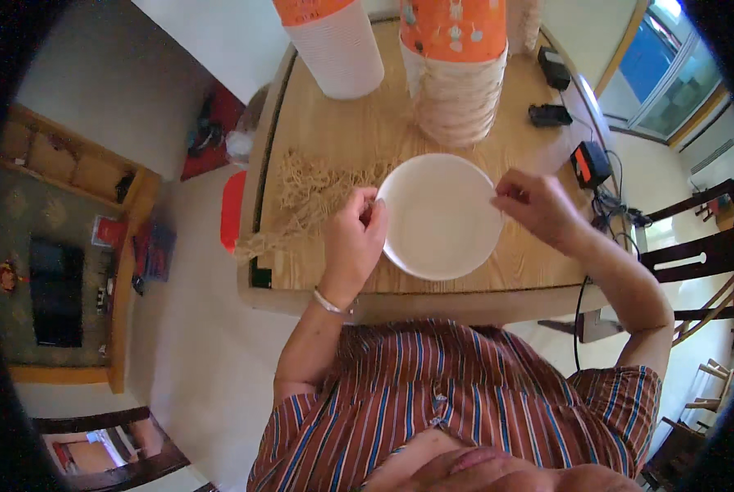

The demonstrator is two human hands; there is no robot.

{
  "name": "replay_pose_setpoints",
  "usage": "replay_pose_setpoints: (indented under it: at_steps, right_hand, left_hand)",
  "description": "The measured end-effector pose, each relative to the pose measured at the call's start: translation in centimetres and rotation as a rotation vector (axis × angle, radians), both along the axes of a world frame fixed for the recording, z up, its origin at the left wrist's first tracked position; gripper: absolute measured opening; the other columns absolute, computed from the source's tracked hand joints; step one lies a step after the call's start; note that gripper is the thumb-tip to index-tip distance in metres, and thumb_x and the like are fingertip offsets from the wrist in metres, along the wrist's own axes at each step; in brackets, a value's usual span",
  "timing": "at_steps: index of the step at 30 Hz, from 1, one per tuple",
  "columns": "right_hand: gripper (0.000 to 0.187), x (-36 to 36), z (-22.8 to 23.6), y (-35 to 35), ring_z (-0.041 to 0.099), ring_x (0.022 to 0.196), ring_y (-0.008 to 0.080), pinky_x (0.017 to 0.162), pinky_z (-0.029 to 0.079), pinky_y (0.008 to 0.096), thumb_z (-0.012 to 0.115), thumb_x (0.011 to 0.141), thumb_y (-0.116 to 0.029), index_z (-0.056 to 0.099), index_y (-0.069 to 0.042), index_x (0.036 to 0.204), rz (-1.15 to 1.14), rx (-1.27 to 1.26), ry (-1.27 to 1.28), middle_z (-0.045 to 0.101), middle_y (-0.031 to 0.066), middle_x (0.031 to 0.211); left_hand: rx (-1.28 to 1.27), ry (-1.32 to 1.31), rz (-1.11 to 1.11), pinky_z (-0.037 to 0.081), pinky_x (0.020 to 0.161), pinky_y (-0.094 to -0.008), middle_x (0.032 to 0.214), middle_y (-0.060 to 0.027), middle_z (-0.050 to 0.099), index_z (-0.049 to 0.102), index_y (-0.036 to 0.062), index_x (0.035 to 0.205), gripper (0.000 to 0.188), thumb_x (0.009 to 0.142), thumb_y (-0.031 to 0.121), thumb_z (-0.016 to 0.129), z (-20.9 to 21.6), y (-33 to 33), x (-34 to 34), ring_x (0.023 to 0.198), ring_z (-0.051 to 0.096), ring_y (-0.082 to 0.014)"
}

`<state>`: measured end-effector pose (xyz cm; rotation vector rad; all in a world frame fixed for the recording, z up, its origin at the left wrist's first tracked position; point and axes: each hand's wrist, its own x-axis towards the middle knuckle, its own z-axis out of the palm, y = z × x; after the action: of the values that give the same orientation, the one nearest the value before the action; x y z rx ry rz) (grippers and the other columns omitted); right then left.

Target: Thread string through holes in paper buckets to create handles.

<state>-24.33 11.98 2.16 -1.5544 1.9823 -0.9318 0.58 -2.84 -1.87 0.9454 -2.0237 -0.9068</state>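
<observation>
A round white tub [442,217], its open mouth facing up, is near the front edge of the wooden table. At its left rim my left hand [355,234] is closed, thumb and fingers gripping the edge. The bent fingers of my right hand [539,209] pinch together at the right rim; whether a strand lies between them is too small to tell. Left of the tub, beside my left hand, spreads a loose tangle of tan strands [314,193]. Behind the tub stands a stack of orange-and-white tubs [457,90], with tan strands round its lower part.
Another tall stack of ribbed white tubs [342,61] stands at the table's far left. Black adapters [590,164] and tangled cables lie along the right edge. A red stool [233,211] is beside the table's left side, and a dark wooden chair [695,262] stands on the right.
</observation>
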Motion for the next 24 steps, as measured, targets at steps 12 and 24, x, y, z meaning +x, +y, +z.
replay_pose_setpoints:
  at_steps: [12,24]
  right_hand:
    - [0.017,0.1,1.1,0.0,0.054,0.047,0.0121,0.04,0.043,0.0259,0.066,0.089,-0.015,0.058,-0.002,0.082,-0.058,0.391,-0.622,0.059,0.0057,0.065]
    - [0.016,3.1,13.9,-4.6,0.06,0.05,0.0154,0.042,0.05,0.0288,0.062,0.09,-0.011,0.054,0.001,0.082,0.193,-0.098,-0.193,0.058,0.0072,0.062]
  left_hand:
    - [0.527,0.202,-0.172,0.052,0.059,-0.022,0.079,-0.003,0.065,0.061,0.0,0.089,0.012,0.09,0.011,0.066,-0.2,0.9,3.0,0.067,0.06,-0.0066]
    - [-0.089,0.417,-0.004,0.049,0.073,-0.0233,0.088,-0.0009,0.065,0.061,0.0004,0.104,0.015,0.091,0.007,0.065,10.5,-1.4,4.9,0.078,0.06,-0.0071]
